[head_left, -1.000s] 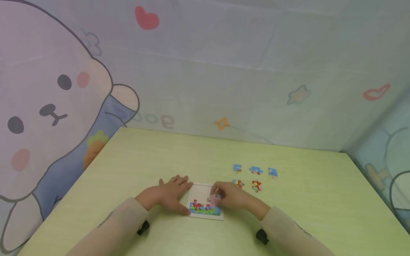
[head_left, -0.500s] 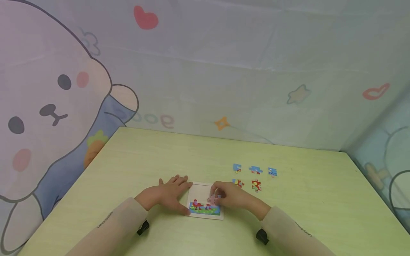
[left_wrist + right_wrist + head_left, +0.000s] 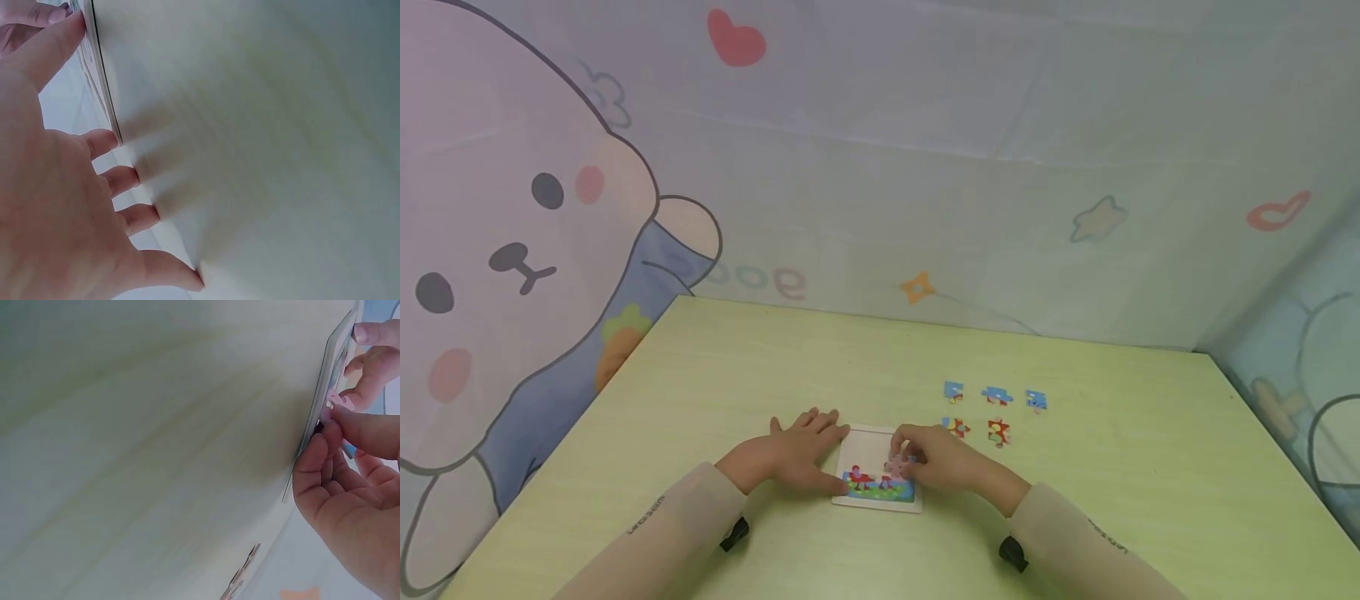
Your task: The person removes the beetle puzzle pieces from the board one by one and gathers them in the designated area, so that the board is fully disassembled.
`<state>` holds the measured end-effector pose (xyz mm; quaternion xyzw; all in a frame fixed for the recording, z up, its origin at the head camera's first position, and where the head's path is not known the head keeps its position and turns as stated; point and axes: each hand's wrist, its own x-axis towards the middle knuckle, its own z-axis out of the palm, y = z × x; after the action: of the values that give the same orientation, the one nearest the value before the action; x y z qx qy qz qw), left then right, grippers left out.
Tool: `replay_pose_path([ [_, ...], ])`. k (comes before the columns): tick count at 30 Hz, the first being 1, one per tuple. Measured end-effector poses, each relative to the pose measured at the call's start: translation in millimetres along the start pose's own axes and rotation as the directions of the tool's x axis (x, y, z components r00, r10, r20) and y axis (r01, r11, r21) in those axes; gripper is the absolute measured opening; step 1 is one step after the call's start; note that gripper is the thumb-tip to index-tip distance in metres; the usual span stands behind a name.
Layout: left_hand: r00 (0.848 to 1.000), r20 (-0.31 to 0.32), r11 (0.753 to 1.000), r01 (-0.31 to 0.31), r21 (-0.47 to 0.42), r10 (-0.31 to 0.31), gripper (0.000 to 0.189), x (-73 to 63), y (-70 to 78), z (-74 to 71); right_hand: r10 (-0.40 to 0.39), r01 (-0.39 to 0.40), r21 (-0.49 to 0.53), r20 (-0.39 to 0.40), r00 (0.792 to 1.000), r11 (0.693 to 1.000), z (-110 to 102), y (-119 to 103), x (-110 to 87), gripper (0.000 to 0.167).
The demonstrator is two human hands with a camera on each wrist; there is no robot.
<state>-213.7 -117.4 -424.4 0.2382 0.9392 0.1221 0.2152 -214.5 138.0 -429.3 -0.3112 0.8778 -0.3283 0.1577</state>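
A puzzle tray (image 3: 863, 446) with a pale rim lies near the front of the table. Joined pieces (image 3: 880, 493) showing green, blue and red fill its lower part. My left hand (image 3: 801, 454) rests at the tray's left side with fingers spread, the thumb at the lower left corner; the left wrist view shows the other fingertips on the table. Over the right part of the tray, my right hand (image 3: 943, 458) pinches a pink puzzle piece (image 3: 896, 467) between thumb and fingers. In the right wrist view this pink piece (image 3: 340, 400) is close over the tray, partly covered by the fingertips.
Several loose puzzle pieces lie in two rows behind and right of the tray, among them a blue corner piece (image 3: 953, 391) and a red and yellow piece (image 3: 998, 431). A printed cloth backdrop (image 3: 880, 167) stands behind the table (image 3: 760, 358).
The pink piece has turned slightly between the right fingers. My left thumb has shifted a little up along the tray's edge. The loose pieces stay put, and the head view has tilted slightly.
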Motion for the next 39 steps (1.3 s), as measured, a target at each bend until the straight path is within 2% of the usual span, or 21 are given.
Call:
replay_pose_path([
  [12, 1.000, 0.000, 1.000, 0.000, 0.002, 0.000, 0.088, 0.6, 0.5, -0.7, 0.029, -0.029, 0.049, -0.010, 1.000, 0.998, -3.4, 1.9, -1.1, 0.016],
  [19, 1.000, -0.001, 1.000, -0.007, -0.009, 0.007, 0.088, -1.3, 1.1, -1.1, -0.001, 0.005, 0.094, -0.045, 0.999, 0.996, -21.4, 7.3, -7.6, 0.014],
  [27, 1.000, -0.007, 1.000, -0.016, -0.010, 0.015, 0.088, -1.6, -1.0, -0.3, 0.015, -0.006, 0.087, -0.111, 0.994, 0.996, -54.2, 19.0, -29.8, 0.013],
  [30, 1.000, -0.008, 1.000, -0.015, -0.007, 0.015, 0.089, -1.6, -1.1, -0.1, 0.042, -0.030, 0.094, -0.129, 0.991, 0.995, -64.1, 25.9, -39.8, 0.013],
  [36, 1.000, -0.010, 1.000, -0.019, -0.007, 0.019, 0.089, -0.8, -1.2, 0.2, 0.118, -0.088, 0.189, -0.154, 0.981, 0.978, -80.6, 43.6, -57.9, 0.019],
  [39, 1.000, -0.009, 1.000, -0.024, -0.008, 0.024, 0.089, -0.5, -1.7, 0.2, 0.156, -0.123, 0.182, -0.178, 0.972, 0.976, -86.5, 54.8, -65.2, 0.019],
])
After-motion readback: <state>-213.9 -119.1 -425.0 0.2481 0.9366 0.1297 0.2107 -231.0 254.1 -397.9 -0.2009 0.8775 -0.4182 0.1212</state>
